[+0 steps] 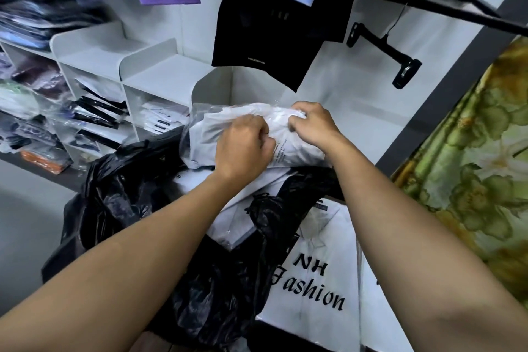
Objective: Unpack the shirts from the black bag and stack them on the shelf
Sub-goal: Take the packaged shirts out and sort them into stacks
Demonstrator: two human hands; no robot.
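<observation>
As left grip (243, 147) and right grip (313, 123) clamp it, the shirt (211, 130) (wrapped) lies between.

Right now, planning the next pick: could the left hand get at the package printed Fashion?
Probably not yet: left hand and right hand both grip the wrapped shirt. The printed package lies exposed below.

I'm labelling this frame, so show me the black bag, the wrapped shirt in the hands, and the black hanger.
black bag (123, 180), head view, crinkled plastic on its left side.
wrapped shirt (201, 134), head view, left end inside the clear wrap.
black hanger (381, 48), head view, middle of its bar.
</observation>
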